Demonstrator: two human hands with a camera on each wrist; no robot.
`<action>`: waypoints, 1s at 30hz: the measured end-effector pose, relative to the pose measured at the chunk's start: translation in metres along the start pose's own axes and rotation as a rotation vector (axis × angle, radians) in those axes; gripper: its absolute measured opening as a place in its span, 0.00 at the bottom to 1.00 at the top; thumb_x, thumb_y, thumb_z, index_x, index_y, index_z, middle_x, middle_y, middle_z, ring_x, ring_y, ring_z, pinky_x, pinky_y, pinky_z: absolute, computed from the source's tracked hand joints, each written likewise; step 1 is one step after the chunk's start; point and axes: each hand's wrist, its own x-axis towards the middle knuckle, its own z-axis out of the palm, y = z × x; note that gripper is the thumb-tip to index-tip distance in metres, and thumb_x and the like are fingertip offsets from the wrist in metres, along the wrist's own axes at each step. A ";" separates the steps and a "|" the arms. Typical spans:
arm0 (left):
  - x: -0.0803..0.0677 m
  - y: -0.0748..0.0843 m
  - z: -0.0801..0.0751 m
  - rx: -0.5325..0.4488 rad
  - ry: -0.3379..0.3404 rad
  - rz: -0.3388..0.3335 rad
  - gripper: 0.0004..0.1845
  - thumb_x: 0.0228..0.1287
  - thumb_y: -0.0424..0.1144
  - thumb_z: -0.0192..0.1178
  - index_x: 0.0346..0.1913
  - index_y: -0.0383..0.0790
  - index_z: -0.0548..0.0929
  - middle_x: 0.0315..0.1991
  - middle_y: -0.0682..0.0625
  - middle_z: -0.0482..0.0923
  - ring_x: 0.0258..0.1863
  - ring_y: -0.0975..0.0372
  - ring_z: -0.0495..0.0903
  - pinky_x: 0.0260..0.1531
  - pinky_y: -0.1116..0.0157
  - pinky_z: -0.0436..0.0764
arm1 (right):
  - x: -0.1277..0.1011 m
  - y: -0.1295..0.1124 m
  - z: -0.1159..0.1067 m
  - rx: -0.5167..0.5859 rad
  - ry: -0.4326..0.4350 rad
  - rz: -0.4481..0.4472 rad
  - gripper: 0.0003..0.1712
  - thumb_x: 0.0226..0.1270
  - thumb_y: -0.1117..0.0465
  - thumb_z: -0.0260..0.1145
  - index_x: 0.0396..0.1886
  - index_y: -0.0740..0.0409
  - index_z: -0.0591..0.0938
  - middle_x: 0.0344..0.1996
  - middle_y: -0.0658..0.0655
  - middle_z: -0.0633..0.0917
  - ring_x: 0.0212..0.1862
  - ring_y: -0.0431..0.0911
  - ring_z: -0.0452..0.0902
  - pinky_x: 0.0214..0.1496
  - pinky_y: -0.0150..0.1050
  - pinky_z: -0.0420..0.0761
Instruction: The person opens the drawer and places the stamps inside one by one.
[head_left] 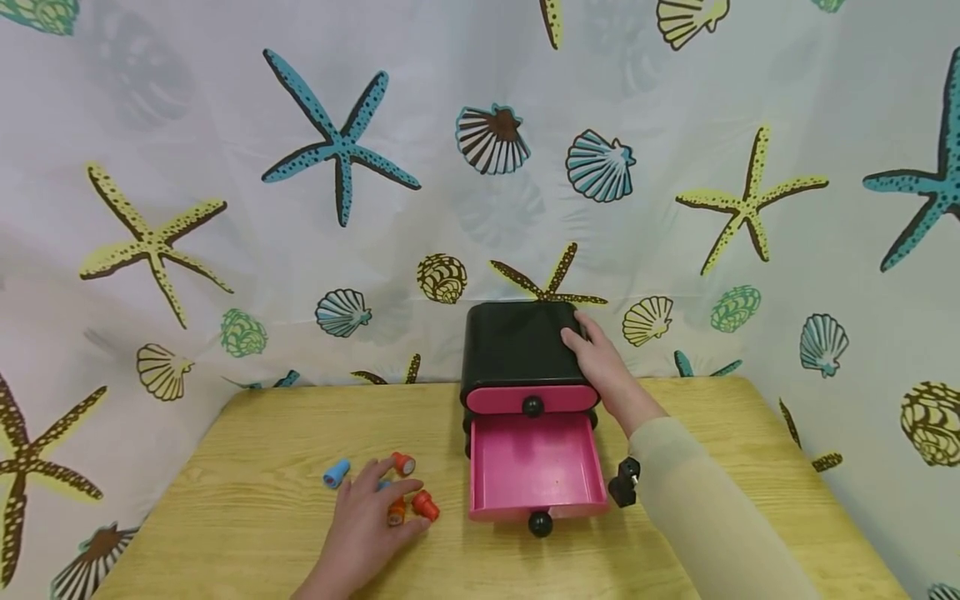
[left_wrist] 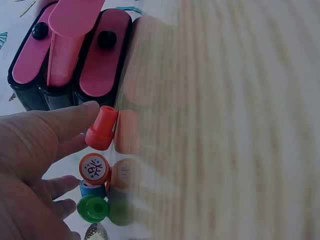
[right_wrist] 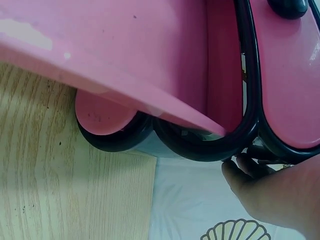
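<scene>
Over a small group of toy stamps, my left hand (head_left: 369,515) reaches with its fingers spread and loosely bent. A red stamp (head_left: 425,505) lies by its thumb, and an orange stamp (head_left: 396,511) sits under the fingers. Another red stamp (head_left: 403,463) is beside the fingertips. In the left wrist view a green stamp (left_wrist: 93,208) stands near the lower fingers. My right hand (head_left: 604,367) rests along the right side of a black drawer cabinet (head_left: 521,346), its fingers against the casing. The cabinet's pink middle drawer (head_left: 551,467) is pulled out, its bare floor showing.
A light blue stamp (head_left: 337,473) lies left of the group. The cabinet's top drawer (head_left: 495,400) is closed. A small black device (head_left: 624,482) is at my right sleeve. The wooden table (head_left: 277,433) meets a patterned cloth (head_left: 405,250) behind and at the sides.
</scene>
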 end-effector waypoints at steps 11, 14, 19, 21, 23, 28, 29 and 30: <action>0.005 -0.003 0.004 0.050 -0.014 0.026 0.21 0.58 0.44 0.86 0.54 0.47 0.93 0.73 0.34 0.76 0.76 0.28 0.67 0.67 0.17 0.59 | 0.001 0.000 0.000 -0.002 0.002 -0.001 0.40 0.92 0.46 0.53 0.93 0.44 0.52 0.91 0.59 0.50 0.89 0.58 0.44 0.87 0.59 0.52; 0.006 -0.003 0.004 0.050 -0.009 0.036 0.20 0.58 0.45 0.87 0.52 0.49 0.93 0.73 0.34 0.76 0.75 0.28 0.68 0.67 0.18 0.61 | 0.001 0.001 0.000 0.001 -0.001 0.000 0.40 0.91 0.46 0.54 0.93 0.44 0.52 0.91 0.59 0.50 0.89 0.58 0.45 0.87 0.59 0.53; 0.008 0.000 0.005 0.032 -0.019 0.026 0.19 0.56 0.48 0.87 0.49 0.49 0.94 0.73 0.33 0.76 0.76 0.29 0.67 0.68 0.19 0.61 | 0.001 0.001 -0.001 0.001 -0.005 0.002 0.40 0.92 0.46 0.53 0.93 0.44 0.52 0.91 0.59 0.49 0.89 0.58 0.43 0.87 0.59 0.52; 0.009 0.002 0.005 0.028 -0.028 0.018 0.20 0.55 0.49 0.88 0.49 0.50 0.93 0.74 0.33 0.75 0.77 0.29 0.66 0.68 0.19 0.59 | 0.001 0.002 -0.001 -0.003 -0.005 0.000 0.40 0.92 0.46 0.53 0.93 0.44 0.52 0.91 0.59 0.49 0.89 0.58 0.43 0.88 0.59 0.51; 0.010 0.003 0.005 0.030 -0.037 0.010 0.20 0.54 0.49 0.88 0.47 0.51 0.93 0.74 0.33 0.75 0.77 0.28 0.65 0.69 0.18 0.58 | 0.001 0.002 -0.001 -0.005 -0.006 -0.001 0.40 0.92 0.45 0.53 0.93 0.45 0.52 0.91 0.59 0.49 0.89 0.58 0.43 0.88 0.59 0.51; 0.012 0.005 0.006 0.036 -0.040 0.002 0.18 0.53 0.47 0.89 0.44 0.52 0.92 0.74 0.33 0.75 0.78 0.29 0.65 0.70 0.18 0.58 | 0.002 0.003 -0.001 -0.011 -0.003 -0.005 0.40 0.92 0.45 0.53 0.93 0.45 0.52 0.91 0.59 0.49 0.89 0.59 0.43 0.87 0.60 0.52; 0.012 0.005 0.006 0.034 -0.039 0.003 0.18 0.53 0.47 0.89 0.44 0.51 0.92 0.74 0.33 0.75 0.78 0.29 0.65 0.70 0.19 0.57 | 0.002 0.003 -0.001 -0.011 -0.002 -0.006 0.40 0.92 0.45 0.53 0.93 0.45 0.52 0.91 0.60 0.49 0.89 0.59 0.44 0.87 0.60 0.52; 0.012 0.005 0.006 0.034 -0.037 0.004 0.17 0.54 0.47 0.89 0.44 0.51 0.92 0.74 0.33 0.75 0.78 0.29 0.65 0.70 0.19 0.58 | 0.003 0.003 0.000 -0.012 -0.002 -0.007 0.40 0.92 0.46 0.53 0.93 0.45 0.52 0.91 0.60 0.49 0.89 0.59 0.44 0.87 0.59 0.52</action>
